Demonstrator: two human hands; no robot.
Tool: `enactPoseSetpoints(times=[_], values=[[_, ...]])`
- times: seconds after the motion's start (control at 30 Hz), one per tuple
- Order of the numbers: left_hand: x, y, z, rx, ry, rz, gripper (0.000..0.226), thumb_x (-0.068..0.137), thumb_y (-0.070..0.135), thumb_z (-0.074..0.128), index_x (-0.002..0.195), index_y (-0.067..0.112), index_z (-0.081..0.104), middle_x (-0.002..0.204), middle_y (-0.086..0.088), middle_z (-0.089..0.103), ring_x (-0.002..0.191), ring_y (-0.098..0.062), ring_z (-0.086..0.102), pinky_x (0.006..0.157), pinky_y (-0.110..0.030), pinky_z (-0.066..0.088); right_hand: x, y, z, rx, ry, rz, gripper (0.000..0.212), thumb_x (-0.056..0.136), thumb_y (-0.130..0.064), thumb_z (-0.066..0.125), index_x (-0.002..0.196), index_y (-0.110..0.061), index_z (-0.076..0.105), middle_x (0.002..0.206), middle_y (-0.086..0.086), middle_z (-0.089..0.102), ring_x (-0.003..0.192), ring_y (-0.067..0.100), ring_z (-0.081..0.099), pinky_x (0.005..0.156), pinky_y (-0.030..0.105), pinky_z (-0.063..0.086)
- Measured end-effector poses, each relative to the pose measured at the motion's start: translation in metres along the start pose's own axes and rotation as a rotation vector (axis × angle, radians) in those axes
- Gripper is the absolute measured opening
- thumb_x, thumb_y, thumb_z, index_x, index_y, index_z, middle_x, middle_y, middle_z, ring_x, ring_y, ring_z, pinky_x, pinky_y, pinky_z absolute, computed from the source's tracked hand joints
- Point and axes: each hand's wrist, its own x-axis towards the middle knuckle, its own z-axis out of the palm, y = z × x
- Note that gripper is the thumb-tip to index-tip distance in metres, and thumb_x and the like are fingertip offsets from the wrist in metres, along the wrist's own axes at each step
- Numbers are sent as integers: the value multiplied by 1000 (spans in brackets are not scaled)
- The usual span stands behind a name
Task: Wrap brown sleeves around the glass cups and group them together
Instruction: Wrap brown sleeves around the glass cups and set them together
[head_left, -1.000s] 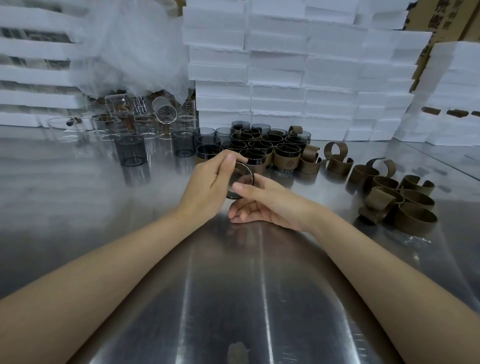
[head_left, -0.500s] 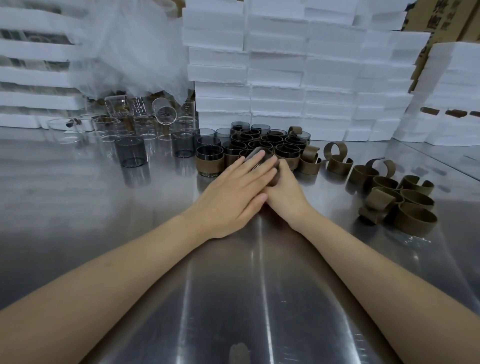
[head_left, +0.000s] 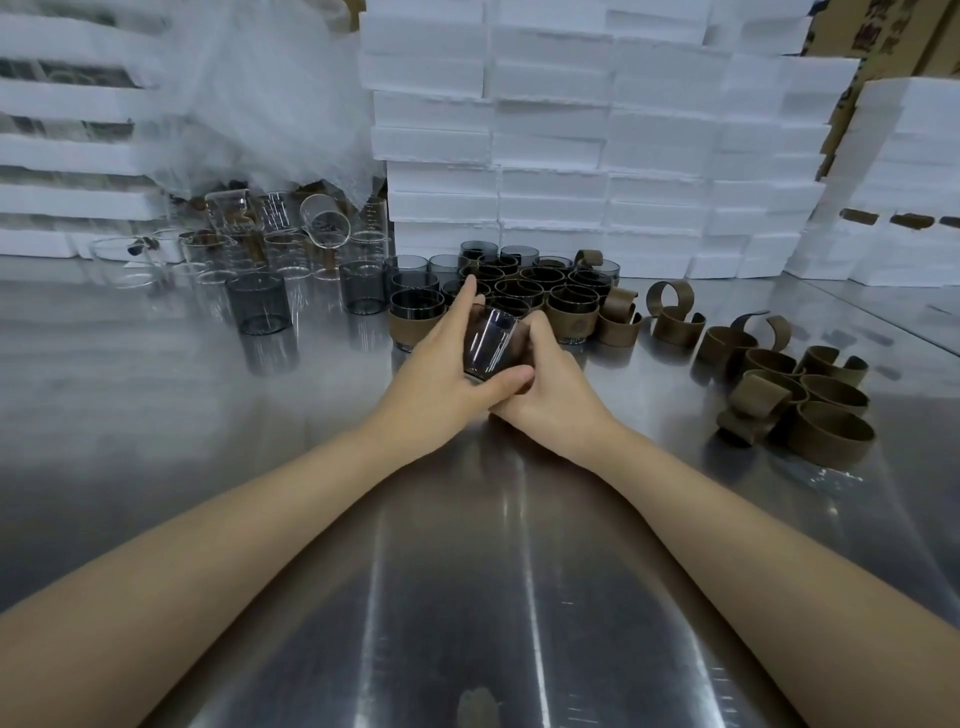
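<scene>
A dark glass cup (head_left: 489, 343) lies tilted on its side between both hands, just above the steel table. My left hand (head_left: 441, 371) grips it from the left, thumb under it and fingers stretched over the top. My right hand (head_left: 550, 384) curls round it from the right; a bit of brown sleeve shows under those fingers. Right behind stands the group of sleeved cups (head_left: 540, 296). Loose brown sleeves (head_left: 800, 395) lie in a pile to the right.
Bare dark glass cups (head_left: 258, 306) and clear glasses (head_left: 291, 244) stand at the back left under crumpled plastic wrap (head_left: 270, 98). Stacks of white foam trays (head_left: 597, 135) wall off the back. The steel table (head_left: 467, 571) reaches to my body.
My hands lay flat over the cup near the group half a second ago. Now they have drawn back a little and turned the cup on its side between them.
</scene>
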Motion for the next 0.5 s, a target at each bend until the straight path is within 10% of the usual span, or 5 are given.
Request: enactPoseSetpoints(times=[0.23,0.37,0.5], values=[[2,-9,-3,-710,-335,-228,44,84,35,61,122,14,56,109,1,70,105,-14,66,89,-26,53,-1,-4,-2,168,-61,-41,55,67,1,59,99,-35,33,86,-10,56,79,12,59,70,44,52],[0,-7,-3,-718,-354,-205,60,85,39,65,137,17,45,121,4,66,116,-12,62,92,-26,51,-1,-7,-1,198,-61,-67,77,72,12,55,130,-30,26,102,-3,56,92,4,60,78,22,50],[0,-6,-2,-679,-330,-216,87,71,52,70,144,21,33,139,-4,54,126,-14,55,108,-38,44,0,-9,0,228,-44,-39,89,71,29,42,139,-26,27,103,-1,56,94,5,59,82,28,52]])
